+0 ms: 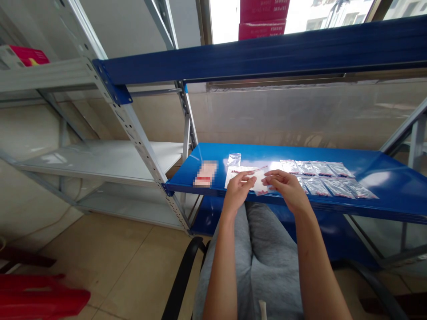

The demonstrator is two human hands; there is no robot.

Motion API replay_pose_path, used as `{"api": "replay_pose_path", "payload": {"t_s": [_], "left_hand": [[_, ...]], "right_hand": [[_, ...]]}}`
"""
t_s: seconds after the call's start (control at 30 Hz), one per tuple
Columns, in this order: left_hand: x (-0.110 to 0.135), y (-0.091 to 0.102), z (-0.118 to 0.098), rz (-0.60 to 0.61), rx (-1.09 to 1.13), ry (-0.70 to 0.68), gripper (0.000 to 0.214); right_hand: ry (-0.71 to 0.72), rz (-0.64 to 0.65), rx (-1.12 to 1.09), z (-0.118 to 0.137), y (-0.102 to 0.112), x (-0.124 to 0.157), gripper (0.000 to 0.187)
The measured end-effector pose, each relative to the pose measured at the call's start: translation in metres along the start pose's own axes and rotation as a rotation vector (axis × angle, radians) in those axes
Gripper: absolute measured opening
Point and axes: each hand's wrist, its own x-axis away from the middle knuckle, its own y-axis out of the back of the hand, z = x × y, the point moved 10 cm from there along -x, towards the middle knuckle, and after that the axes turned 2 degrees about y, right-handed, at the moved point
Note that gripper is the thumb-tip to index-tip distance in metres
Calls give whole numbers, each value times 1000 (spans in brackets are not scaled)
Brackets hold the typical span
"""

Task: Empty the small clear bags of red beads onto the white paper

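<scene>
Between my two hands is a small clear plastic bag [261, 180] with a few red bits at its bottom, held above the front edge of the blue shelf [393, 178]. My left hand [238, 189] pinches its left side, and my right hand [285, 186] grips the right side. Beneath and behind my left hand lies a white sheet [230, 178] with small dark red pieces along its top. A flat clear bag [234, 159] rests just behind that sheet. To the right, filled clear bags [322, 186] lie in two rows, each with reddish contents.
A pinkish, blurred-out packet [206, 173] lies at the shelf's left. A blue crossbeam [267, 55] spans above, and a grey metal upright [133, 133] stands at left beside white shelves [100, 160]. Red boxes [263, 18] sit higher up by the window. A black chair armrest [183, 275] is below.
</scene>
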Motion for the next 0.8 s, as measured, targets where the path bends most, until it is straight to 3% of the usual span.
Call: {"api": "replay_pose_path", "payload": {"t_s": [0.13, 0.23, 0.43, 0.6, 0.67, 0.8], "left_hand": [[3, 9, -13, -48, 20, -75, 31], [5, 11, -16, -46, -18, -82, 27], [7, 15, -12, -63, 43, -18, 28], [7, 14, -16, -97, 230, -25, 36], [9, 9, -19, -75, 262, -20, 36], [12, 1, -28, -35, 277, -32, 29]], "right_hand": [[34, 122, 66, 16, -15, 4, 27], [70, 128, 128, 22, -24, 3, 25], [232, -89, 432, 41, -30, 5, 25], [410, -321, 646, 79, -28, 24, 24], [400, -297, 632, 86, -31, 27, 23], [271, -106, 431, 78, -42, 23, 26]]}}
